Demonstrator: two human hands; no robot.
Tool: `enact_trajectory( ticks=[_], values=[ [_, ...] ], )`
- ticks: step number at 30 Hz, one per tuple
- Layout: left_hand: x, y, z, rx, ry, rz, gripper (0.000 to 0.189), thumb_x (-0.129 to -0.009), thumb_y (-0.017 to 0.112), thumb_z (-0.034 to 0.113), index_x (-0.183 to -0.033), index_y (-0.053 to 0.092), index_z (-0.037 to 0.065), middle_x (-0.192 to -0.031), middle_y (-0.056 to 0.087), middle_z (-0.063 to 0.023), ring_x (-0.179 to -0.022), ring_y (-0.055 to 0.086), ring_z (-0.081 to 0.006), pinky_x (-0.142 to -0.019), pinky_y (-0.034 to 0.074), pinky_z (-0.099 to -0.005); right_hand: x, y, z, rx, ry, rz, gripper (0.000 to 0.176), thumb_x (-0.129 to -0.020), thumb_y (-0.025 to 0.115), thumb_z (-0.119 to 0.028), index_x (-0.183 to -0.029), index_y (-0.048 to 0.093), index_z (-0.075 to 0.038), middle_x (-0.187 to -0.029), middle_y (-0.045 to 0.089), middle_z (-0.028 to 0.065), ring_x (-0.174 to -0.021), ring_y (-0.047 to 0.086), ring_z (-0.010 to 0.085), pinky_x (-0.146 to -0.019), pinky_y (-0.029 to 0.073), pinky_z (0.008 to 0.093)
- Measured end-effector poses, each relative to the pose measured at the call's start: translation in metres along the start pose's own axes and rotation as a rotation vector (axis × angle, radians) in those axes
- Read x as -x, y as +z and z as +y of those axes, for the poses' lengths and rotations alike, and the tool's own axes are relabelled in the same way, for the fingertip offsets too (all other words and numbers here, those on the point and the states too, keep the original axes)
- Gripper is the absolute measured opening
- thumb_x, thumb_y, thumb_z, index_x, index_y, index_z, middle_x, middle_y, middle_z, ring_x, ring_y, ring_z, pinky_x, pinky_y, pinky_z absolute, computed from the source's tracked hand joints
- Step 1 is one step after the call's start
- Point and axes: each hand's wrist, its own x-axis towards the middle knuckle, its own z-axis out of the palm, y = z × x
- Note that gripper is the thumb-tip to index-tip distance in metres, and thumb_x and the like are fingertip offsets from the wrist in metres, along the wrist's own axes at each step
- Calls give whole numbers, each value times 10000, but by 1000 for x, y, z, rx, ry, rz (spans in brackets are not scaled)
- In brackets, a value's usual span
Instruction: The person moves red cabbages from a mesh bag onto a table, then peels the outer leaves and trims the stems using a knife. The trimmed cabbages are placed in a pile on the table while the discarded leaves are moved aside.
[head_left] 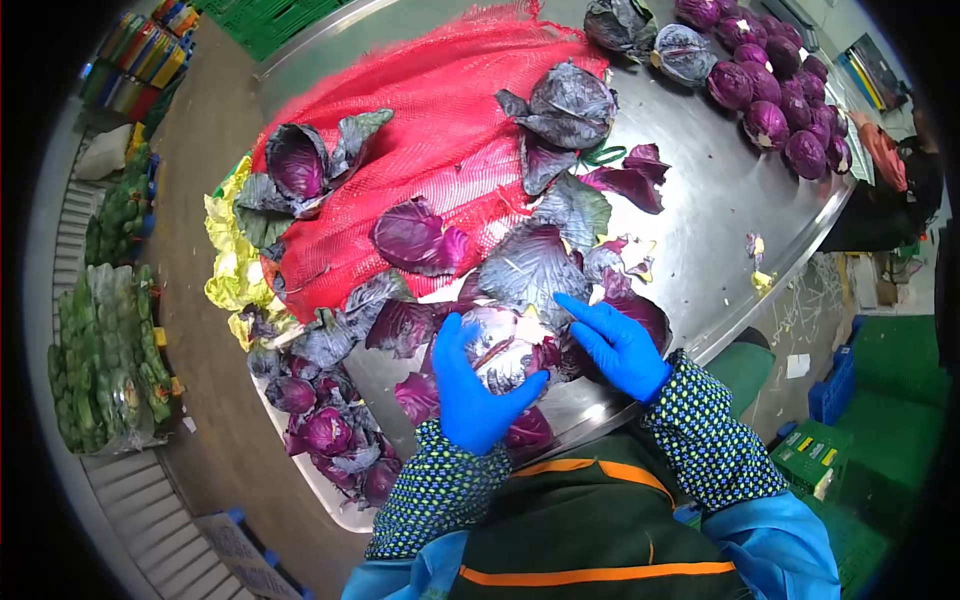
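Note:
A partly stripped red cabbage [505, 347], pale and purple with its cut stem end showing, rests on the metal table among loose leaves. My left hand [478, 390], in a blue glove, cups its near left side with thumb and fingers spread around it. Just right of the cabbage is my right hand [622, 350], also gloved, its fingers stretched out over the edge of a big dark outer leaf [535, 268]. No tool shows in it; its thumb is mostly hidden. More purple leaves [420, 237] lie around both hands.
A red mesh sack [400, 150] spreads over the table [690, 190], with an untrimmed cabbage [570, 105] on it. Trimmed cabbages [765, 90] are piled at the far right. A white-rimmed tub [350, 515] of leaves and cabbages stands at left. Another person [905, 170] is at right.

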Motion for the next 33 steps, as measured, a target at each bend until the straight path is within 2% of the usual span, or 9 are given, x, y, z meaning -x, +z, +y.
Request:
enact_trajectory(
  ticks=[9,11,14,15,18,23,28,31,33],
  values=[
    [5,-6,-7,-89,166,-10,921,-575,845,285,-1340,381,68,-1355,277,-217,-1253,302,-371,-1029,308,-456,-41,12,39,-169,161,-252,413,-939,468,-266,-1309,460,-84,-1107,621,163,-999,605,222,-882,456,323],
    [8,-10,-10,-88,155,-45,920,-582,846,268,-1343,368,67,-1372,237,-202,-1273,285,-353,-1044,309,-436,-43,14,35,-235,596,-336,415,-936,482,-247,-1310,458,-70,-1172,591,165,-1073,564,195,-942,413,306],
    [15,-13,-14,22,107,-60,929,-580,845,254,-1348,355,76,-1376,232,-199,-1274,289,-345,-1042,316,-431,-17,29,29,-243,198,-90,407,-934,495,-213,-1308,460,-58,-1070,632,131,-957,585,146,-851,457,291],
    [16,-13,-14,11,109,-53,934,-576,845,244,-1350,348,82,-1371,249,-197,-1273,291,-342,-1037,319,-432,-9,28,21,-219,84,-41,390,-916,528,-198,-1294,493,-106,-866,637,88,-774,597,135,-705,481,294],
    [14,-10,-9,-11,120,-33,928,-573,846,234,-1345,355,79,-1367,256,-194,-1271,296,-338,-1033,324,-427,2,10,13,82,-89,-169,375,-890,561,-190,-1264,535,-178,-719,567,67,-640,564,172,-610,468,319],
    [13,-6,-9,-48,121,-24,923,-574,848,250,-1343,367,78,-1376,252,-201,-1275,294,-343,-1045,302,-432,4,8,10,174,90,-226,350,-903,518,-250,-1246,538,-313,-750,572,134,-681,599,280,-650,486,368],
    [23,-8,-11,-64,167,-24,927,-575,849,280,-1341,369,76,-1393,238,-210,-1296,270,-358,-1053,280,-458,-16,15,35,-225,254,-223,583,-904,529,-354,-1374,347,-61,-1288,490,193,-1173,496,276,-994,363,337],
    [24,-12,-19,-12,154,-33,948,-546,861,281,-1335,372,87,-1394,251,-213,-1292,281,-362,-1056,267,-472,-24,43,35,-164,489,-137,674,-827,606,-446,-1315,411,-23,-1245,511,214,-1146,510,309,-972,380,357],
    [26,-18,-27,9,201,-52,946,-545,863,282,-1332,375,88,-1395,257,-216,-1294,280,-361,-1056,268,-470,-39,53,54,151,473,-107,433,-800,627,-349,-1062,563,-9,-975,600,231,-914,593,356,-789,460,408]
  ],
)
